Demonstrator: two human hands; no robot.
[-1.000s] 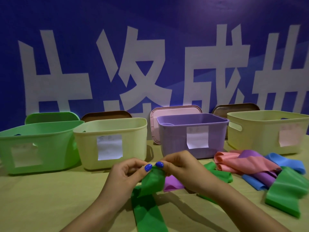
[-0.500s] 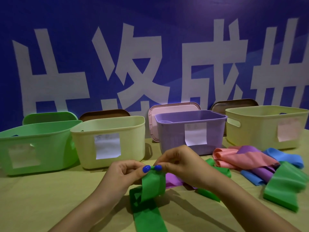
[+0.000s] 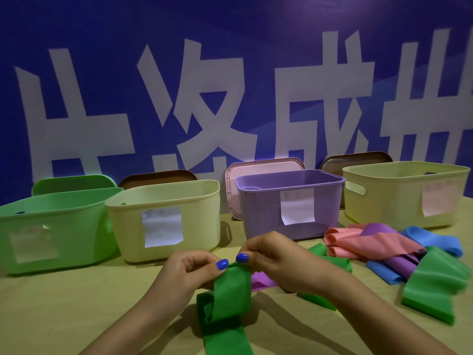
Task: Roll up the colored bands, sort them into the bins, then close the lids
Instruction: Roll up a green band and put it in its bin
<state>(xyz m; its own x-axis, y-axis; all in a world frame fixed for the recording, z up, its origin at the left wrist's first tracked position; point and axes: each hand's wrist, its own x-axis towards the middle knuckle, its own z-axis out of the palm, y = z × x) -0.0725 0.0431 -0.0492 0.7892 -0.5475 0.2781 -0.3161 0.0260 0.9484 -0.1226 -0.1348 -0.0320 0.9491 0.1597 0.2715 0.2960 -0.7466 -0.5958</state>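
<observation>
A long green band (image 3: 230, 298) hangs from both my hands just above the table, its tail trailing to the bottom edge. My left hand (image 3: 189, 272) pinches its top left corner, and my right hand (image 3: 276, 262) pinches the top right corner. A heap of loose bands lies at the right: pink (image 3: 368, 242), purple (image 3: 399, 262), blue (image 3: 435, 242) and green (image 3: 435, 285). Another purple band (image 3: 263, 280) peeks out under my right hand. Open bins stand in a row: green (image 3: 51, 226), pale yellow (image 3: 166, 216), purple (image 3: 289, 201), pale yellow (image 3: 404, 193).
Lids lean against the blue wall behind the bins: green (image 3: 74, 184), brown (image 3: 158, 176), pink (image 3: 263, 166) and brown (image 3: 355, 160). Each bin carries a paper label on its front. The tan table (image 3: 64, 311) runs under everything.
Both hands stay pinched on the green band's top edge; the hanging part now shows wider and flatter between them.
</observation>
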